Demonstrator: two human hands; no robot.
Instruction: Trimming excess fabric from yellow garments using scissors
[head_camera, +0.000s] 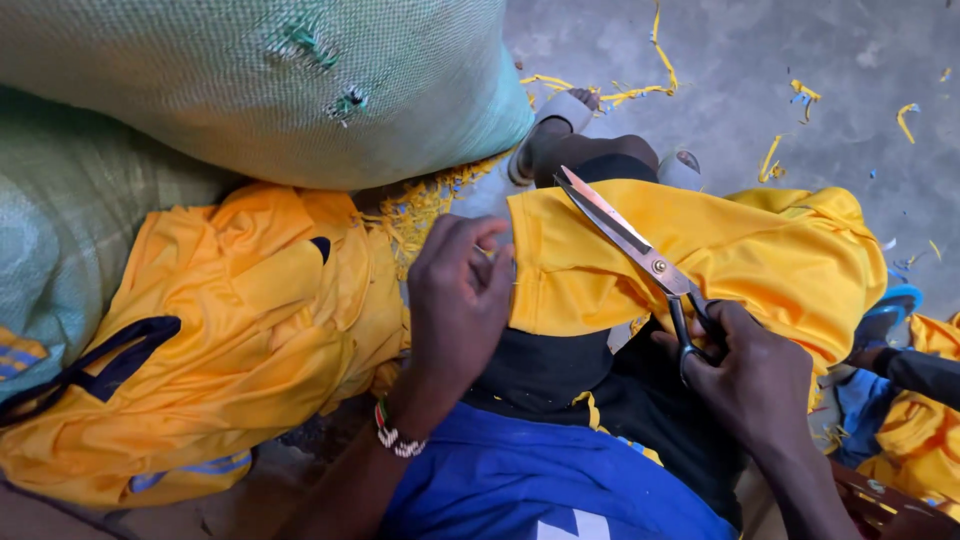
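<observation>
A yellow garment (740, 255) lies across my lap. My left hand (455, 300) pinches its left edge near the middle of the view. My right hand (750, 375) grips the black handles of a pair of scissors (625, 235), whose steel blades rest closed or nearly closed on top of the yellow cloth, pointing up and to the left. A beaded band circles my left wrist.
A pile of yellow garments with dark trim (220, 340) sits at the left, under large green woven sacks (270, 80). Yellow cloth scraps (640, 85) litter the grey concrete floor. Another person's dark sleeve (920, 375) and more yellow cloth are at the right edge.
</observation>
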